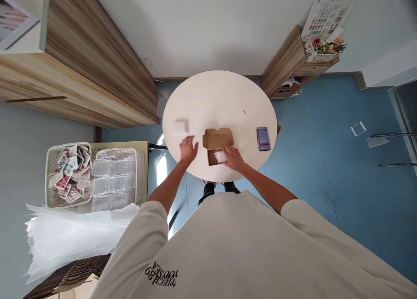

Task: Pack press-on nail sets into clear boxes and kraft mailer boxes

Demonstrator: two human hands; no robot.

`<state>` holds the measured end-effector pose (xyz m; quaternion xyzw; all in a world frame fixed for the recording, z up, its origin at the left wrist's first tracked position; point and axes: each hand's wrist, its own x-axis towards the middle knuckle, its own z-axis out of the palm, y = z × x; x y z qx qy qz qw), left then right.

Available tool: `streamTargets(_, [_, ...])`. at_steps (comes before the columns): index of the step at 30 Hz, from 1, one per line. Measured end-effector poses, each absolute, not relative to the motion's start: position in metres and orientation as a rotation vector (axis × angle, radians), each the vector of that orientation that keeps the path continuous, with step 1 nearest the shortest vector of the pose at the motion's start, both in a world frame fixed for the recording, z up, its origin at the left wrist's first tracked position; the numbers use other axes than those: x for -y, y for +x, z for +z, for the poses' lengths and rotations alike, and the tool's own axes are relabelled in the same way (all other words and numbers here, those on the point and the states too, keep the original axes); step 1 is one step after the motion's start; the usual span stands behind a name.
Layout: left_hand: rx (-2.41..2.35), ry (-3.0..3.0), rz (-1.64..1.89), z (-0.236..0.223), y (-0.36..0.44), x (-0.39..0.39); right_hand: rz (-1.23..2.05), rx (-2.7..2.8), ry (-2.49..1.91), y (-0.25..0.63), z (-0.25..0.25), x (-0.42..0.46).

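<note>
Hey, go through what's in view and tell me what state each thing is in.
Cardboard box: open, lid back
White bundle: inside the box, partly hidden
Right hand: at the box, grip unclear
Left hand: fingers spread
White packet: lying on the table
Clear containers: grouped in a basket
White sheets: piled

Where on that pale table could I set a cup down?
The far half of the pale table is bare, beyond the cardboard box. A smaller gap lies between box and blurred purple item. It's crowded where the right hand meets the box, and left, around the left hand and white packet.
</note>
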<state>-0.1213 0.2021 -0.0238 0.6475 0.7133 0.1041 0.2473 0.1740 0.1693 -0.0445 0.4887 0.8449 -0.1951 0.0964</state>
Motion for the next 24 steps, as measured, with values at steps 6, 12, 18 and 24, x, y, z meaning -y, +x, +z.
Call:
streamTargets(6, [-2.321, 1.06, 0.457, -0.047, -0.181, -0.278, -0.57, -2.471, 1.451, 0.173, -0.043, -0.168])
streamTargets(12, [-2.314, 0.745, 0.407, -0.069, -0.195, -0.303, -0.555, -2.445, 1.439, 0.174, -0.044, -0.167])
streamTargets(18, [-2.24, 0.702, 0.503, -0.081, -0.195, -0.303, -0.537, -2.444, 1.447, 0.173, -0.044, -0.165])
streamTargets(24, [-2.099, 0.874, 0.703, -0.065, -0.184, -0.289, -0.563, -2.421, 1.455, 0.171, -0.044, -0.165])
